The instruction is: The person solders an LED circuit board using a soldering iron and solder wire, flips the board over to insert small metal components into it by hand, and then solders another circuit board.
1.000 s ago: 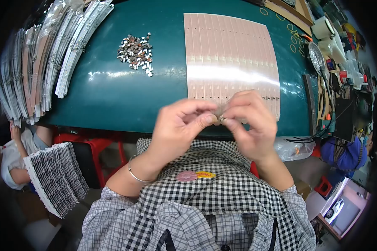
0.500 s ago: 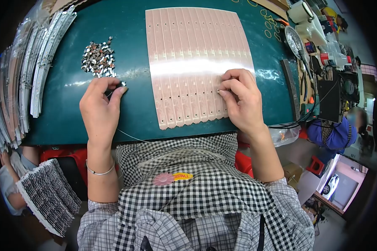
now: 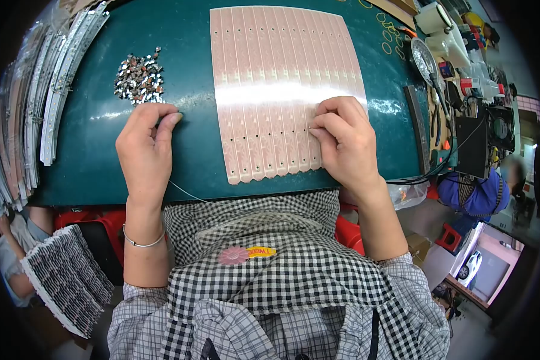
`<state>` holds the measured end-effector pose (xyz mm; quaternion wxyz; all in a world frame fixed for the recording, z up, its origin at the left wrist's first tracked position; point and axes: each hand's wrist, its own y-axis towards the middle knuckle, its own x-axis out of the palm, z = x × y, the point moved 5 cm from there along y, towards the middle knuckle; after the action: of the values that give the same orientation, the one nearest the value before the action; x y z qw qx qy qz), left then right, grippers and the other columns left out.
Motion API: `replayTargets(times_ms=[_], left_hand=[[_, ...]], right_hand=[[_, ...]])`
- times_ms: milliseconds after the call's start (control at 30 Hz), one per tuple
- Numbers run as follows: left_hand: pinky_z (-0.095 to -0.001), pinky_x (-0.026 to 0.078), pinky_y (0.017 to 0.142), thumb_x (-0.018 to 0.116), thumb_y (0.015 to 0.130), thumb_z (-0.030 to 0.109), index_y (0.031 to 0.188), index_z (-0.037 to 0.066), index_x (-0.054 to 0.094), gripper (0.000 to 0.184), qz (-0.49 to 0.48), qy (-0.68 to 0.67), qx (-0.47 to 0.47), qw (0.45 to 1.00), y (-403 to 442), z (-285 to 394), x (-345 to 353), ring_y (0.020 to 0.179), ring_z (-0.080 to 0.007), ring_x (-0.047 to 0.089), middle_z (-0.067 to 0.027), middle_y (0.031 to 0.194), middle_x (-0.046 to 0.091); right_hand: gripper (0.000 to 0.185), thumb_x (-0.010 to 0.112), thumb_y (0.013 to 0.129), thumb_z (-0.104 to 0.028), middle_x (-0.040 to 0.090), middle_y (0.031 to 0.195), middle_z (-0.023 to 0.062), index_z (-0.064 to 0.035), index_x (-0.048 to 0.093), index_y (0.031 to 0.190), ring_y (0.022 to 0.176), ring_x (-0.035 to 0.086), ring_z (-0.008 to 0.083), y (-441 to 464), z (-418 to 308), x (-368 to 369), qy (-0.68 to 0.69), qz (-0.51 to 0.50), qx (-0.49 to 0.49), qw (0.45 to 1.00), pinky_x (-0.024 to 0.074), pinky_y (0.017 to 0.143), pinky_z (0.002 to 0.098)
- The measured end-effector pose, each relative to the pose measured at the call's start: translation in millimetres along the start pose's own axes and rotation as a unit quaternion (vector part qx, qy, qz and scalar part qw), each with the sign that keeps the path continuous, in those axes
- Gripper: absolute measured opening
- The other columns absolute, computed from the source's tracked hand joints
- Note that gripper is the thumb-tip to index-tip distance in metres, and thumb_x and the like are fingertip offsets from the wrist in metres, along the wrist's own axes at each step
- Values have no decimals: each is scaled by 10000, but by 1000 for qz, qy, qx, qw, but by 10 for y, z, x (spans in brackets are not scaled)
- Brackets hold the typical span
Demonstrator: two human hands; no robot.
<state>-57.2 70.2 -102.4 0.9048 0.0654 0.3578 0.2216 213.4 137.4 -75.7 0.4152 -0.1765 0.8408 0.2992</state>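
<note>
A panel of narrow pinkish strips [image 3: 264,54], with small holes and a bright glare band, lies on the green table. Over its lower right part my right hand [image 3: 347,139] is closed, thumb and index finger pinched; whatever sits between them is too small to make out. To the panel's left, my left hand [image 3: 145,147] is also in a pinch, just below a heap of small silvery and brown metal pieces [image 3: 139,79]. Its fingertips hide what they hold. A thin pale cord [image 3: 186,191] runs from beside the left wrist towards the table's front edge.
Long metallic strips [image 3: 66,84] are stacked along the left edge. Yellow rubber bands [image 3: 387,36], a dark bar [image 3: 415,129] and tools with cables line the right. A bundle of dark-and-white pieces [image 3: 69,279] is at lower left. Another person in blue [image 3: 480,192] is at far right.
My left hand has moved slightly up, and the small shiny piece seen at its fingertips is now hidden. My right hand stays nearly in place over the panel.
</note>
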Motion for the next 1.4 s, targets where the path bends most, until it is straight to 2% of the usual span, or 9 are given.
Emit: replayTargets(times_ms=[233, 433, 667, 833, 900, 933, 967, 1033, 1400], left_hand=[[-197, 440, 608, 640, 905, 0, 959, -54, 657, 78, -31, -303, -146, 941, -129, 215, -10, 718, -47, 552, 10, 837, 644], [-162, 229, 421, 624, 936, 84, 1002, -28, 619, 131, -169, -553, -251, 776, -341, 328, 225, 486, -2, 331, -91, 907, 652], [-153, 307, 454, 660, 905, 47, 1067, -42, 594, 197, -184, -623, -307, 695, -540, 574, 467, 547, -12, 437, -38, 840, 639], [-221, 465, 577, 691, 870, 33, 1011, -30, 641, 162, -157, -597, -290, 731, -491, 563, 380, 706, -72, 585, -53, 861, 651], [-275, 490, 626, 722, 809, 21, 910, 14, 695, 105, -117, -220, -55, 967, -240, 505, 73, 749, -119, 628, -66, 853, 659], [-294, 489, 632, 729, 781, 19, 879, 25, 704, 101, -60, -109, -15, 992, -122, 440, -33, 739, -157, 633, -79, 854, 657], [-313, 488, 639, 736, 752, 16, 847, 36, 712, 100, -3, 1, 26, 1000, -8, 370, -119, 728, -196, 637, -93, 855, 654], [-260, 402, 548, 745, 744, 14, 915, 42, 715, 176, 11, 61, 48, 997, 151, 113, -147, 602, -125, 501, -47, 819, 619], [-249, 380, 527, 766, 741, 22, 884, 12, 698, 159, 5, 60, -14, 998, 197, -146, -102, 552, -85, 424, -20, 759, 639]], right_hand=[[161, 707, 624, 35, 603, 808, 84, -26, 630, 751, 797, 584, 277, -11, -20, 1, -41, 10, -20, 999, 479, 706, 372], [210, 764, 641, -7, 650, 874, 79, -34, 678, 830, 830, 616, 259, 57, -172, -165, 18, 5, 42, 999, 500, 717, 350], [204, 753, 651, 34, 634, 844, 91, -22, 671, 828, 786, 615, 261, 97, -754, -2, 215, 57, -73, 972, 502, 676, 334], [194, 712, 676, 71, 631, 855, 110, -12, 633, 832, 798, 615, 275, 63, -668, 53, 213, 51, -32, 975, 506, 685, 346], [176, 690, 697, 72, 628, 869, 116, -12, 615, 833, 816, 610, 275, 65, -503, 3, 222, 43, 4, 974, 500, 708, 348], [163, 680, 706, 70, 626, 870, 115, -11, 609, 829, 825, 602, 277, 62, -374, -19, 180, 33, 32, 983, 494, 724, 349], [150, 670, 716, 68, 623, 871, 113, -10, 604, 826, 833, 594, 278, 56, -272, -29, 135, 23, 60, 989, 487, 740, 350], [143, 663, 719, 68, 619, 871, 110, -10, 596, 819, 839, 586, 281, 16, -143, -13, 101, 9, 75, 992, 480, 751, 355], [146, 674, 698, 62, 606, 900, 97, -12, 592, 794, 896, 564, 292, -65, -30, 86, 33, 19, 46, 998, 466, 784, 377]])
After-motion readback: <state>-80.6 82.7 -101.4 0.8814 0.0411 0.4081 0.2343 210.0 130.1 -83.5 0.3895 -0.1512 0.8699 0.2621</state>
